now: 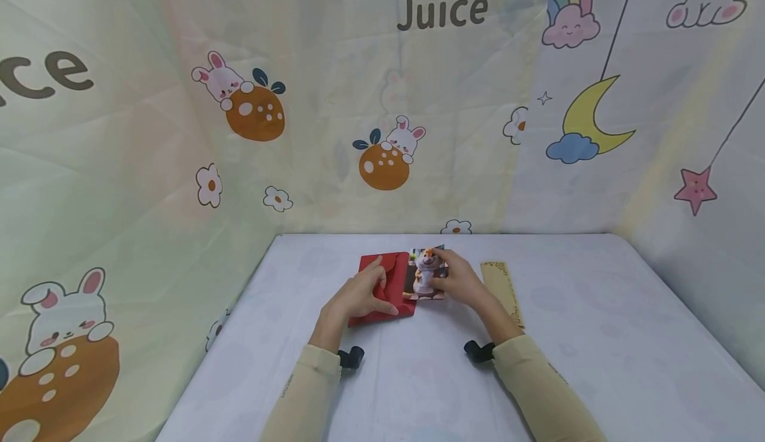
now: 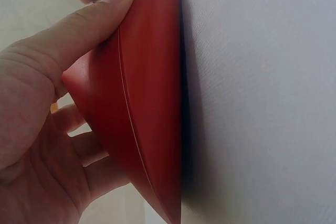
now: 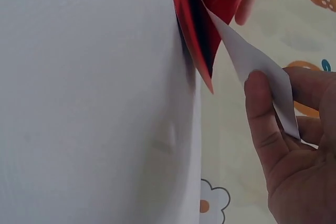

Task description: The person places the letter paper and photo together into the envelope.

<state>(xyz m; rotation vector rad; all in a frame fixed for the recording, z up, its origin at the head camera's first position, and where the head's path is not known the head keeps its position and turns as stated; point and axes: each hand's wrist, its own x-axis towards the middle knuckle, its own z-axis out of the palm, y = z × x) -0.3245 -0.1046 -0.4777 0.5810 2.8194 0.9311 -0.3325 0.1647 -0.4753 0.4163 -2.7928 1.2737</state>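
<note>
A red envelope (image 1: 396,284) tilts up from the table in the head view, its mouth facing right. My left hand (image 1: 363,293) grips it, with the thumb (image 2: 100,19) over one face in the left wrist view. Between thumb and fingers, my right hand (image 1: 461,280) pinches a picture card (image 1: 423,279) showing a cartoon animal in white. From the right wrist, the card's white back (image 3: 252,59) is visible, and one corner reaches into the envelope's spread mouth (image 3: 207,22). The envelope's inside is mostly hidden.
To the right of my right hand, a tan strip with a patterned edge (image 1: 499,283) lies on the white-covered table (image 1: 430,389). Printed curtains (image 1: 323,97) hang behind the table and along its sides. A black wrist device (image 1: 351,358) sits on each forearm.
</note>
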